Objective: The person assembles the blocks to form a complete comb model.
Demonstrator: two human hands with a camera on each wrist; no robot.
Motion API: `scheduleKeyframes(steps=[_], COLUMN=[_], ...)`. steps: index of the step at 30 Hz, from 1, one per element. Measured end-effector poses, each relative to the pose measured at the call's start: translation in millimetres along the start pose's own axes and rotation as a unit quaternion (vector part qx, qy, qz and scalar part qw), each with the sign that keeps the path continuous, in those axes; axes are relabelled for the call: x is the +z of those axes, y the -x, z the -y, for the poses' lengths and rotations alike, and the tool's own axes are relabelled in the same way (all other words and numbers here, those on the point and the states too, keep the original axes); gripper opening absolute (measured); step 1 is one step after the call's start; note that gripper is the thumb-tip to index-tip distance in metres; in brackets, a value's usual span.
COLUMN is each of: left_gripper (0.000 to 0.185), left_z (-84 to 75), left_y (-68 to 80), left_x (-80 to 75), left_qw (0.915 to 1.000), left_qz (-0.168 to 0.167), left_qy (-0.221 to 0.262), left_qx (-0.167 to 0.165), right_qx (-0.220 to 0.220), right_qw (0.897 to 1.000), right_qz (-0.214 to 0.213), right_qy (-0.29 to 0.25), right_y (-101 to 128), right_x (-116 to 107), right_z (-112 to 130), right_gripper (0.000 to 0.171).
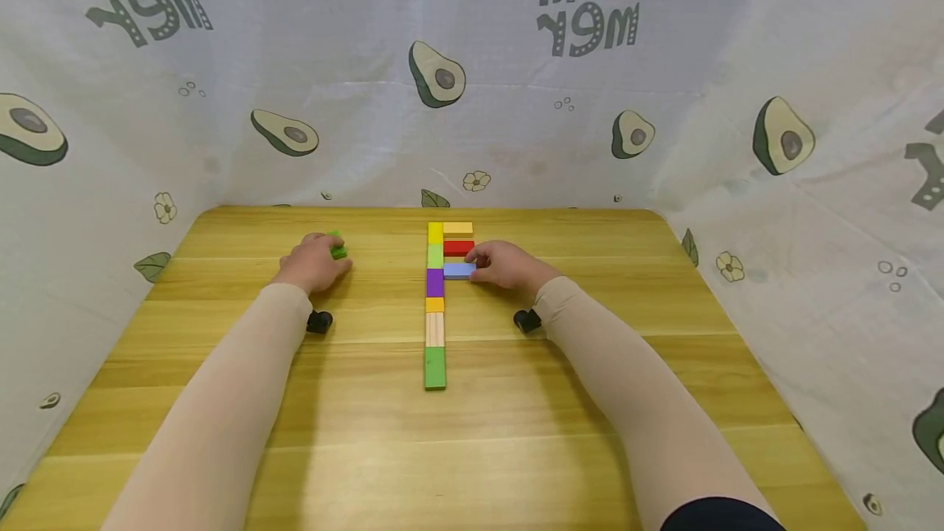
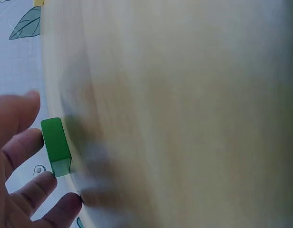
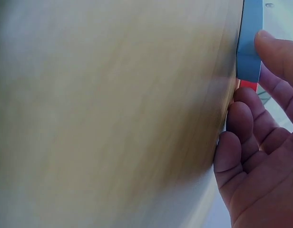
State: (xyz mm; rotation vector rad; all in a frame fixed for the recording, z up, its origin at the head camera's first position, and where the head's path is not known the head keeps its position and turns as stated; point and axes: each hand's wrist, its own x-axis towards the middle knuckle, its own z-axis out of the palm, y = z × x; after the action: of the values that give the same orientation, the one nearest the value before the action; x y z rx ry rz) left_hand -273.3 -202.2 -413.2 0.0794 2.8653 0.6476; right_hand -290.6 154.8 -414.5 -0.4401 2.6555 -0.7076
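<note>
Altogether ten blocks (image 1: 435, 281): eight placed, one in each of two hands (image 1: 313, 262).

Row of blocks (image 1: 435, 301) mid-table (image 1: 516, 433), left hand (image 1: 313, 262) left, right hand (image 1: 507, 262) right

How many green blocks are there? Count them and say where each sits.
3. A light green block sits second from the far end of the column; a dark green block ends it nearest the person; a small green block is held in the left hand. Others may be hidden.
</note>
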Motion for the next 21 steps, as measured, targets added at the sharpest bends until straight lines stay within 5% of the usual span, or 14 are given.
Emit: scheduleKeyframes(steps=[12,21], left_gripper=[0.032,0.044], left_z=[5.1,13.8], left_y=[4.9,7.1], left_x=[-3.2,-4.8], left_qw=[0.9991,0.9978], left_qz=[-0.037,-0.040], left_qy=[0.016,0.049], left_qx=[-0.015,-0.022], right_qx=[0.007,0.001], right_qw=[1.000,1.000], right_qz=[0.002,0.007], right_qy=[0.003,0.000], right_y=[-0.7,-3.0], right_x=[0.2,-0.6], right_z=[-0.3,-3.9], right_gripper=[0.030,0.029])
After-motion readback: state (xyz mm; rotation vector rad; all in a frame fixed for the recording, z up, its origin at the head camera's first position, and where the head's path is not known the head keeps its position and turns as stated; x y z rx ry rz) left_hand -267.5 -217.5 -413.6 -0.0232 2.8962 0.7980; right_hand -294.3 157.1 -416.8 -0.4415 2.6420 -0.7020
